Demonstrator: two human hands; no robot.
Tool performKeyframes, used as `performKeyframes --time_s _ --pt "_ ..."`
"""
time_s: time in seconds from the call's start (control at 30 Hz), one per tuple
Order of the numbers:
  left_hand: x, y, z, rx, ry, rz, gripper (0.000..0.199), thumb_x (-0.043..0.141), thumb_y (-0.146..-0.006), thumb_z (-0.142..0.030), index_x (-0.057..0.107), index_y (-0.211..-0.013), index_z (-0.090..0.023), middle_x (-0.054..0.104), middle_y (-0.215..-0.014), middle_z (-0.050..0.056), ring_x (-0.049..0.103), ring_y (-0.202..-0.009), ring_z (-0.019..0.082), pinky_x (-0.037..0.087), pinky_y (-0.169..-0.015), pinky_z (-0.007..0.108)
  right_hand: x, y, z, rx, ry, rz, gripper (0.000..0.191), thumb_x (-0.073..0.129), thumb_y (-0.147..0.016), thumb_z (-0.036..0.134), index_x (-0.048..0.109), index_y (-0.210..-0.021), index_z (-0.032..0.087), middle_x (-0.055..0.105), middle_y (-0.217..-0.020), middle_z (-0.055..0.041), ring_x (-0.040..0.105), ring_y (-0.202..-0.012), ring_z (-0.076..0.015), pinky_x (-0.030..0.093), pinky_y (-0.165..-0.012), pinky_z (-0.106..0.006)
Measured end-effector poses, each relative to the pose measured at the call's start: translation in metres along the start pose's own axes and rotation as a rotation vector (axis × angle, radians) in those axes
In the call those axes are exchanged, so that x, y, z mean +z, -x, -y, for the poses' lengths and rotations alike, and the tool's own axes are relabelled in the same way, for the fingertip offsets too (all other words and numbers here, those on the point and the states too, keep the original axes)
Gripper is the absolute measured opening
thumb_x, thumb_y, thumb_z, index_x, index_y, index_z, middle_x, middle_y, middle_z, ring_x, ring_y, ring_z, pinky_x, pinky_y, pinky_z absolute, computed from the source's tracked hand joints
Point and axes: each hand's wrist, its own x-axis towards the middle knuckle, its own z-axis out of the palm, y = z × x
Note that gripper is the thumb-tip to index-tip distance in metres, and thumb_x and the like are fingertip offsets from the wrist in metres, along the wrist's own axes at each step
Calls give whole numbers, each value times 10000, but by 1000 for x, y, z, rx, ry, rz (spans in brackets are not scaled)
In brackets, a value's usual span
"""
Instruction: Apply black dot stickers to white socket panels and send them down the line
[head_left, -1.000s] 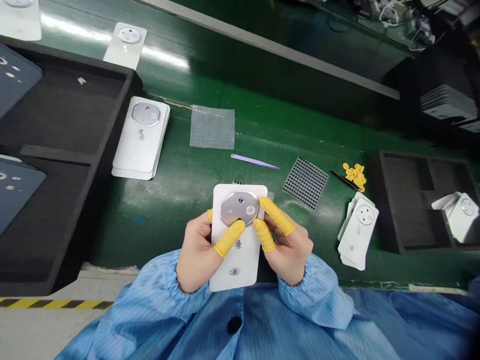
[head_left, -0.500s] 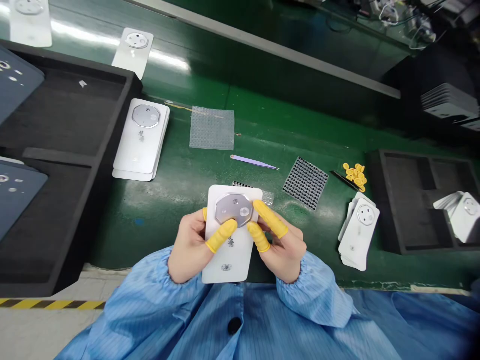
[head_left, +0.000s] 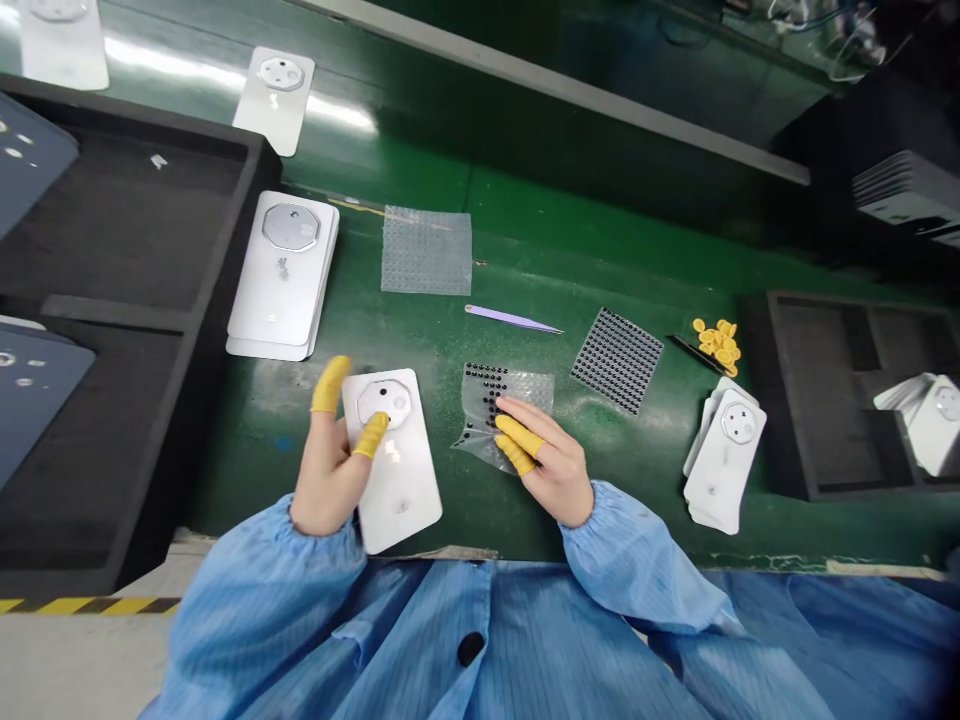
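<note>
My left hand (head_left: pixel 337 455), with yellow finger cots on thumb and index finger, holds a white phone back cover (head_left: pixel 405 480) at its upper left. The thumb lies on the cover's camera ring, the index finger points up free, and the other fingers are mostly hidden. To the right, my right hand (head_left: pixel 544 450) has its cot-covered fingers close together on a clear plastic sheet of small black dots (head_left: pixel 478 385). Whether a dot is between those fingertips cannot be made out. The sheet's near corner is bent up.
Lilac tweezers (head_left: pixel 514 319), bubble film (head_left: pixel 426 252) and a full dot sheet (head_left: pixel 617 360) lie beyond. Stacked covers stand left (head_left: pixel 281 275) and right (head_left: pixel 726 455). Yellow finger cots (head_left: pixel 718 345) lie by black tweezers (head_left: pixel 694 355). Black trays flank both sides (head_left: pixel 262 165), (head_left: pixel 795 480).
My left hand has moved left with the cover, which now shows a white face with dark holes. My right hand has let go of the cover and moved onto the dot sheet.
</note>
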Motion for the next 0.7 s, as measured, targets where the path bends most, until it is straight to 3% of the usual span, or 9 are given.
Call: performKeyframes --time_s 0.1,0.17,0.23,0.33,0.47,0.7 --pt "15 8 1 -14 66 202 398 676 -785 -446 720 -1027 -132 750 -1022 112 694 -961 283 572 -810 335 -15 -9 12 -38 -10 8 471 599 -850 80 534 -1291 233 620 -1259 -125 577 -1196 -244 530 -978 -487" --pt "28 15 -3 -71 138 359 352 714 -750 -427 751 -932 -128 762 -957 109 713 -869 273 584 -756 328 -22 -14 17 -79 6 75 476 600 -852 91 522 -1302 222 607 -1271 -135 555 -1219 -256 516 -990 -502" --pt "41 20 -8 -109 165 415 302 758 -709 -359 753 -908 -132 767 -855 89 716 -738 237 584 -638 292 -25 -17 20 -97 -1 122 441 613 -847 104 544 -1273 195 613 -1250 -149 557 -1211 -260 522 -980 -493" --pt "54 25 -12 -98 151 386 203 740 -719 -289 751 -844 -130 745 -742 63 694 -664 199 562 -578 258 -25 -21 23 -89 -18 88 371 622 -844 115 583 -1204 194 659 -1145 -127 612 -1106 -234 559 -920 -458" --pt "55 28 -9 4 59 350 178 702 -740 -243 748 -870 -131 735 -755 66 699 -724 217 577 -648 294 -18 -21 22 -127 29 74 339 555 -864 72 583 -1180 189 673 -1100 -107 632 -1032 -214 574 -888 -451" --pt "47 22 2 444 -299 252 260 612 -758 -124 761 -965 -173 750 -983 105 715 -892 246 577 -782 328 3 -17 15 -112 -66 13 306 551 -852 61 568 -1147 141 651 -1083 -139 603 -1055 -217 566 -849 -402"
